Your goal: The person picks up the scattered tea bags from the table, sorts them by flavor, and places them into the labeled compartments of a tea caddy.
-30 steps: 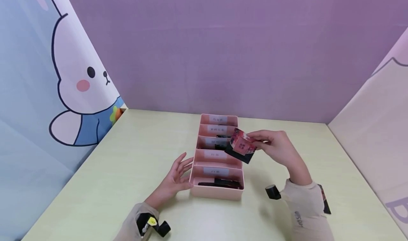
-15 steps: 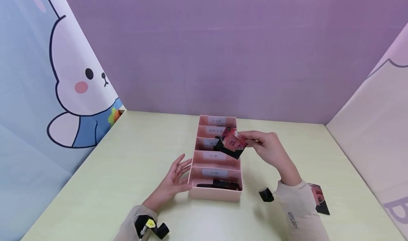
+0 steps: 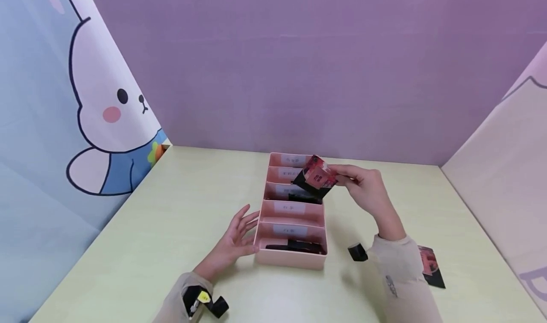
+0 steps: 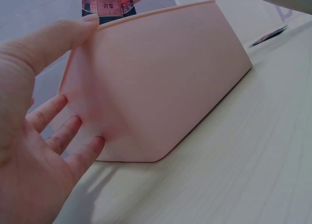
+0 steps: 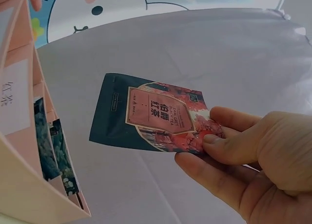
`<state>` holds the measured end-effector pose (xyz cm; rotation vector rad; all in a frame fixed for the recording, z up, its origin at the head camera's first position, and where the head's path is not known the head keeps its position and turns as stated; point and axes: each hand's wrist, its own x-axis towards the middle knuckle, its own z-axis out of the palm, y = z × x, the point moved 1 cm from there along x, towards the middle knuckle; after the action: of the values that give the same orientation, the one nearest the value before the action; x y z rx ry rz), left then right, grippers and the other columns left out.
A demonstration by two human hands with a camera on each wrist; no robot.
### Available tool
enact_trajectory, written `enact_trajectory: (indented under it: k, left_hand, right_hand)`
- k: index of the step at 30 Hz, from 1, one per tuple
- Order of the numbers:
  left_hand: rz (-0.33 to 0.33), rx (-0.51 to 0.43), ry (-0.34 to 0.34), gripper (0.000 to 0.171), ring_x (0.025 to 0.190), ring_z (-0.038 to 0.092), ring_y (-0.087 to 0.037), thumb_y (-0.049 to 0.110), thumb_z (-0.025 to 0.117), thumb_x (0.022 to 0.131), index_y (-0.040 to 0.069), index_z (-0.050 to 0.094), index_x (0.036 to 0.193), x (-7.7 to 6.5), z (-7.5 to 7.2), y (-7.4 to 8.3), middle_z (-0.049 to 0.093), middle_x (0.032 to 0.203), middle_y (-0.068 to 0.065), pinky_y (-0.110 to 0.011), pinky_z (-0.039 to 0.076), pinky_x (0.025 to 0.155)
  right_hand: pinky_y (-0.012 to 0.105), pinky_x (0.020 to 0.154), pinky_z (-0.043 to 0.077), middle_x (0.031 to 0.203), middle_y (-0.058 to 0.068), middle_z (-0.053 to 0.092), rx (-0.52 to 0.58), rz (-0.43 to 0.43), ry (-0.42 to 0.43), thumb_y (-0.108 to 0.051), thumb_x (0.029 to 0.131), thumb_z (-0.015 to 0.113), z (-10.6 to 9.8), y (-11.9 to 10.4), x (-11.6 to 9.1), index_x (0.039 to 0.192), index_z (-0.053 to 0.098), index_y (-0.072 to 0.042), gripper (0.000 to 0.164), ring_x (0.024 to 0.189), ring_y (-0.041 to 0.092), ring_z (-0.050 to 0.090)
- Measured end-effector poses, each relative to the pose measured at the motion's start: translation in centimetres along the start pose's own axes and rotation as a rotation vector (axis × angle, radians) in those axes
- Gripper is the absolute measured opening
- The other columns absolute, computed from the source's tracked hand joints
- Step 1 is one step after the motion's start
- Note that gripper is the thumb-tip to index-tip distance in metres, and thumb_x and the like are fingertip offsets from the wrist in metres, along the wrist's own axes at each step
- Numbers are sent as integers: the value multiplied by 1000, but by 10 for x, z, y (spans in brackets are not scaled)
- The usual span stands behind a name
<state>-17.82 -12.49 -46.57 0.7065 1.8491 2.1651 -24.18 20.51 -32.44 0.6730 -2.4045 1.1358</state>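
My right hand (image 3: 363, 190) pinches one end of a tea sachet (image 5: 156, 114) between thumb and fingers. The sachet is pink and dark green, and its label reads Earl Grey black tea. In the head view it hangs tilted above the right side of a pink divided box (image 3: 290, 259), over the middle and rear compartments. My left hand (image 3: 235, 237) rests against the box's left side with fingers loosely extended. In the left wrist view, the thumb (image 4: 58, 41) lies at the rim and the fingertips touch the wall.
A second sachet (image 3: 432, 268) lies on the table (image 3: 205, 180), partly behind my right sleeve. Dark sachets (image 3: 295, 247) lie in the front compartment, and others (image 5: 56, 151) stand further back. White labels (image 3: 289, 230) mark the compartments. A purple backdrop (image 3: 299, 76) rises behind.
The right hand carries the sachet leftward over the box, then slightly back and up, toward the rear compartments. The left hand stays at the box's side.
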Motion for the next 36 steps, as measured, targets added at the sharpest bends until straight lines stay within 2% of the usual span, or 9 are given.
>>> enact_trajectory:
  k: [3, 6, 11, 17, 20, 24, 29, 33, 36]
  left_hand:
    - [4, -5, -9, 103, 146, 22, -33, -2, 71, 89, 4, -5, 157, 1, 0, -1, 15, 161, -25, -34, 34, 112]
    - [7, -14, -11, 104, 146, 24, -29, 0, 72, 88, 4, -5, 157, 2, 0, -2, 15, 161, -25, -32, 35, 111]
    - [15, -20, -9, 104, 143, 30, -17, 0, 73, 88, 6, -4, 158, 1, 0, -4, 15, 161, -25, -31, 36, 110]
    - [13, -20, -13, 104, 139, 34, -8, 0, 73, 88, 5, -4, 158, 1, 1, -6, 13, 161, -27, -31, 36, 110]
    - [7, -20, -7, 104, 140, 33, -11, 1, 74, 87, 7, -3, 158, 1, 1, -6, 14, 161, -26, -30, 37, 109]
    - [6, -18, -3, 105, 143, 29, -20, 0, 74, 87, 5, -3, 158, 0, 1, -6, 14, 161, -26, -29, 37, 109]
    - [15, -11, -6, 103, 144, 29, -22, -4, 71, 87, 3, -5, 157, 1, 0, -5, 14, 161, -27, -28, 37, 109]
    - [19, -13, -8, 103, 145, 24, -31, -4, 71, 87, 5, -3, 158, 2, 0, -3, 13, 160, -28, -29, 36, 110]
    - [14, -20, -3, 103, 145, 19, -39, -3, 72, 87, 6, -3, 158, 2, 0, -3, 14, 161, -27, -30, 37, 110]
  right_hand:
    - [17, 57, 47, 99, 15, 75, 19, 13, 4, 15, 86, 67, 1, 1, 3, 109, 76, -1, 29, 79, 27, 72]
    - [18, 62, 53, 102, 14, 75, 61, 7, -31, 15, 86, 67, 7, 0, 4, 109, 76, 0, 30, 83, 27, 73]
    - [26, 70, 59, 102, 13, 75, 100, -52, -133, 18, 85, 66, 20, -4, 0, 110, 76, -2, 34, 85, 25, 73]
    - [25, 66, 57, 98, 8, 76, 74, -108, -259, 16, 84, 67, 33, -7, -10, 107, 78, -7, 34, 78, 14, 71]
    - [24, 64, 54, 96, 6, 76, 81, -131, -292, 16, 83, 69, 36, -7, -15, 104, 79, -6, 32, 76, 11, 70]
    - [24, 62, 53, 92, 5, 76, 85, -150, -332, 16, 82, 70, 37, -7, -21, 100, 79, -4, 29, 75, 14, 71]
    - [24, 63, 55, 90, 3, 76, 87, -90, -403, 15, 82, 69, 38, -8, -26, 98, 78, -6, 28, 74, 16, 71]
    - [25, 65, 57, 89, 2, 76, 81, -51, -446, 13, 82, 71, 40, -6, -29, 94, 78, -7, 25, 74, 15, 70]
    - [26, 66, 57, 87, 0, 75, 49, -97, -452, 12, 80, 73, 42, -3, -32, 91, 79, -7, 23, 77, 14, 70]
